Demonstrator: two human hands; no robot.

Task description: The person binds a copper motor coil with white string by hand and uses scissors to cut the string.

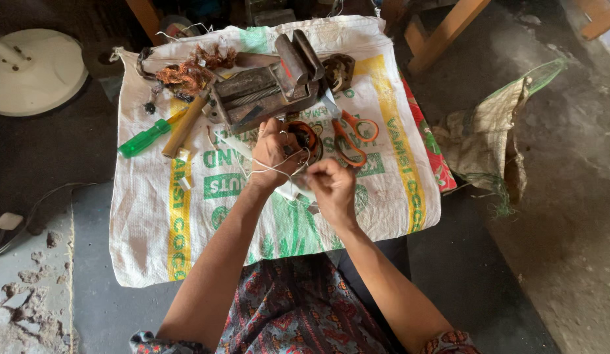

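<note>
Head-camera view looked straight down at a white woven sack (187,242) with green and yellow print, spread over the floor. At the frame's centre the left hand (273,155) was closed around a small round dark coil piece (307,139) wound with copper wire, while the right hand (332,187) pinched a thin white thread (272,168) running between the two — both hands nearly touching. Just above lay a rusty grey metal bench vise (269,85); orange-handled scissors (351,134) lay to its right, and a green-handled screwdriver (147,136) — beside a wooden handle (185,124) — to the left.
</note>
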